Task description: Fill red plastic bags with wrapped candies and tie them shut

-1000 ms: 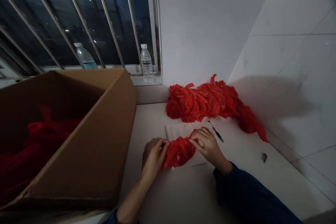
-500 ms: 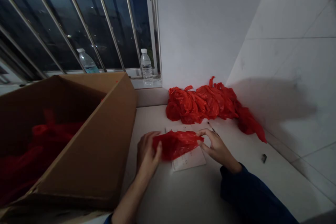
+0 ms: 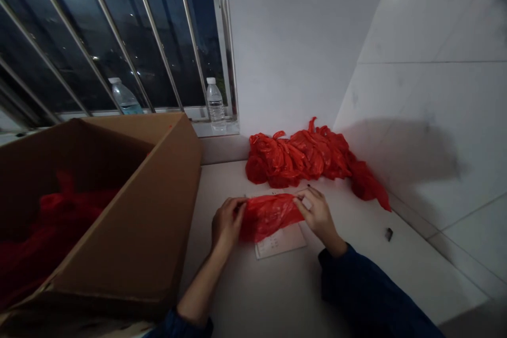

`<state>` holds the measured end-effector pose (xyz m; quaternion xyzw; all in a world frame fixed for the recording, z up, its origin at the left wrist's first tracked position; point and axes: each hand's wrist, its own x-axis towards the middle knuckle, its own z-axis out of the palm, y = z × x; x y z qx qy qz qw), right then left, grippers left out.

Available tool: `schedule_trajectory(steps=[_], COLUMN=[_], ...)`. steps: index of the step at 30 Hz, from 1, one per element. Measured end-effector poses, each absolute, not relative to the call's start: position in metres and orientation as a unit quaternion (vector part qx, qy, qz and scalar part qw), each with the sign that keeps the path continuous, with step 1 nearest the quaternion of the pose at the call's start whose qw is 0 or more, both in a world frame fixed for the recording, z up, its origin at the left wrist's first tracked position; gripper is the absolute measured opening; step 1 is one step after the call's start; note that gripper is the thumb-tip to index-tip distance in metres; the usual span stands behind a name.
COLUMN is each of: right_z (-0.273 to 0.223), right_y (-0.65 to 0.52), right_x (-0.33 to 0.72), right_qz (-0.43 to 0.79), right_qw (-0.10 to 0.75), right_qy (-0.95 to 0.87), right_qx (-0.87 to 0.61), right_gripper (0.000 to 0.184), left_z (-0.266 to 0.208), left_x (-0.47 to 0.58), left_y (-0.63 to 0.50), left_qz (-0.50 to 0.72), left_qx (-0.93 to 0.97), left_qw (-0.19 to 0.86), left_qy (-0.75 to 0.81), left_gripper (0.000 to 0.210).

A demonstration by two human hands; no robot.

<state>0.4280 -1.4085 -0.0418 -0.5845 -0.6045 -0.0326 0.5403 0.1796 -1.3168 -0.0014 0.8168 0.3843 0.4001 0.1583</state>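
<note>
Stretched between my hands is a red plastic bag (image 3: pixel 271 215), thin and wrinkled. My left hand (image 3: pixel 228 223) pinches its left end between thumb and fingers. At the upper right corner my right hand (image 3: pixel 318 215) grips the bag the same way. Beneath it a white booklet (image 3: pixel 282 243) with small print lies on the white tabletop (image 3: pixel 253 285), partly covered by the bag. Just behind, a heap of crumpled red plastic bags (image 3: pixel 304 154) rests against the wall.
On the left stands a deep cardboard box (image 3: pixel 130 222) with red plastic bags (image 3: pixel 67 216) inside. Two water bottles, a left one (image 3: pixel 125 97) and a right one (image 3: pixel 215 104), stand by the barred window. A small dark object (image 3: pixel 388 234) lies at the right.
My left hand has moved from around the bag's left side to a pinch at its upper left edge. The bag is now spread flatter between both hands.
</note>
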Motion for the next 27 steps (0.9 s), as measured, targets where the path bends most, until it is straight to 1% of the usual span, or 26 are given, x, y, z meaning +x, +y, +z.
schedule_trajectory(steps=[2,5,9,11,12,13,15,16,18,20,22,23,25,27], right_z=[-0.043,-0.043,-0.031,-0.019,-0.013,-0.006,0.006,0.01,0.012,0.008,0.001,-0.001,-0.001,0.007], right_y=[-1.414,-1.418,-1.427,-1.436,-1.442,-1.447,-1.458,-1.461,-1.461,-1.457,-1.451,-1.45,-1.452,-1.457], right_x=[0.441,0.449,0.439,0.428,0.421,0.415,0.4,0.394,0.383,0.376,0.373,0.372,0.372,0.37], right_qz=[0.022,0.058,0.054,0.025,0.001,-0.022,-0.05,-0.049,-0.014,0.021,0.025,0.018,-0.005,-0.023], right_qw=[0.591,0.609,0.594,0.601,0.61,0.619,0.627,0.62,0.577,0.503,0.441,0.424,0.437,0.48], right_qy=[-0.553,-0.535,-0.576,-0.576,-0.569,-0.564,-0.58,-0.603,-0.66,-0.707,-0.725,-0.727,-0.71,-0.69], right_qx=[-0.587,-0.582,-0.559,-0.554,-0.552,-0.546,-0.518,-0.5,-0.481,-0.497,-0.528,-0.54,-0.552,-0.54], right_gripper=[0.017,0.02,0.014,0.014,0.015,0.015,0.015,0.015,0.014,0.013,0.018,0.02,0.022,0.023], left_z=[0.0,0.005,0.019,0.027,0.031,0.036,0.044,0.048,0.054,0.057,0.056,0.055,0.052,0.05], left_x=[0.172,0.168,0.179,0.185,0.187,0.188,0.188,0.186,0.18,0.172,0.164,0.159,0.152,0.148], left_y=[-1.315,-1.32,-1.34,-1.35,-1.354,-1.358,-1.365,-1.369,-1.378,-1.387,-1.396,-1.399,-1.405,-1.41], left_qz=[0.442,0.474,0.46,0.426,0.406,0.384,0.342,0.329,0.32,0.327,0.345,0.356,0.38,0.39], left_qx=[0.775,0.74,0.756,0.786,0.803,0.821,0.852,0.865,0.884,0.894,0.893,0.89,0.884,0.885], left_qw=[0.184,0.225,0.318,0.327,0.313,0.289,0.222,0.19,0.16,0.169,0.185,0.189,0.184,0.177], left_qy=[0.411,0.421,0.339,0.305,0.303,0.309,0.328,0.329,0.303,0.257,0.222,0.213,0.201,0.185], left_gripper=[0.026,0.033,0.054,0.063,0.064,0.058,0.03,0.022,0.027,0.021,0.015,0.014,0.013,0.013])
